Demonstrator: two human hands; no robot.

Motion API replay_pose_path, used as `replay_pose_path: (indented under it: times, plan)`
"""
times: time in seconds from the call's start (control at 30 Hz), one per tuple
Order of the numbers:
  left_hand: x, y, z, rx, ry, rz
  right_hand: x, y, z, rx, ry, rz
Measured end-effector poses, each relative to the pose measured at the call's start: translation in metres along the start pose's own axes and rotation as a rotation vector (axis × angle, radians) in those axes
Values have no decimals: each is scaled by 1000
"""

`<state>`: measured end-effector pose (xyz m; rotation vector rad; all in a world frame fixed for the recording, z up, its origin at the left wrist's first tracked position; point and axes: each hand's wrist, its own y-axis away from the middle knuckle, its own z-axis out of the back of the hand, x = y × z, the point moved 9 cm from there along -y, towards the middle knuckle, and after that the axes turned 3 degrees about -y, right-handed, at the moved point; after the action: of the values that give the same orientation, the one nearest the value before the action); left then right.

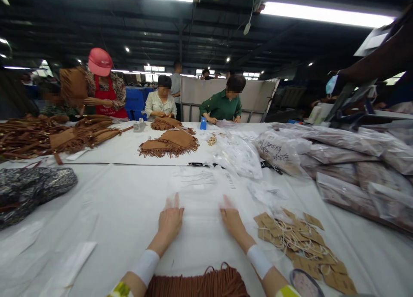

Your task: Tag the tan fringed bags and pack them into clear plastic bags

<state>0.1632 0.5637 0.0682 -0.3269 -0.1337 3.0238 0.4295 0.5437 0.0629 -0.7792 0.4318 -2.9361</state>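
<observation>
My left hand [170, 221] is over the white table, its index finger stretched forward and its thumb apart; the other fingers are blurred. Level with it on the right, my right hand [232, 221] has its blurred fingers pointing forward. Between and beyond both hands lies a clear plastic bag [198, 179] with printed lines, hard to tell from the white surface. Neither hand shows a clear grip on it. Close to my body, below the hands, is a brown fringed piece [196, 286].
Brown cardboard tags with strings [300, 241] lie at right, beside a round dark-rimmed object [306, 283]. Filled plastic bags [348, 172] are stacked far right. A dark patterned bundle [35, 189] sits left. Brown fringed bags [169, 143] and several people are across the table [112, 202].
</observation>
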Motion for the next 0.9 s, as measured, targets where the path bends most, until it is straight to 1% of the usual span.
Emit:
replay_pose_path:
  times: [0.07,0.1,0.13,0.23,0.27,0.3,0.37,0.4,0.43,0.53,0.57,0.67,0.73,0.77,0.8,0.87,0.9]
  plan:
    - [-1,11,7,-27,-32,-62,22,19,-1,52,-29,112]
    - [-1,17,13,-57,-43,-108,31,29,2,50,-21,156]
    - [-1,23,19,-96,-48,-155,37,37,8,17,9,182]
    - [7,39,39,-217,-62,-258,42,51,34,-184,181,188]
    - [12,42,44,-253,-75,-258,41,51,40,-233,241,173]
    - [18,43,49,-284,-82,-238,39,49,43,-250,288,154]
    - [33,40,56,-326,-29,-156,33,40,41,-212,344,130]
    - [43,36,58,-333,80,-94,30,35,38,-179,339,117]
    - [54,31,58,-327,236,-24,25,30,36,-151,312,99]
    - [82,16,43,-270,721,159,8,24,37,-124,181,28]
    - [88,12,37,-250,824,202,2,24,39,-130,145,4]
    - [100,3,18,-202,1034,313,-13,27,47,-162,75,-59]
    - [106,1,4,-165,1222,402,-23,30,49,-168,-19,-136]
    - [108,0,-2,-148,1317,444,-30,33,49,-168,-121,-214]
    - [109,-1,-7,-131,1406,482,-38,35,46,-166,-272,-319]
    - [110,-3,-13,-93,1555,543,-53,44,31,-161,-695,-570]
    - [109,-4,-15,-67,1615,567,-55,47,21,-157,-933,-679]
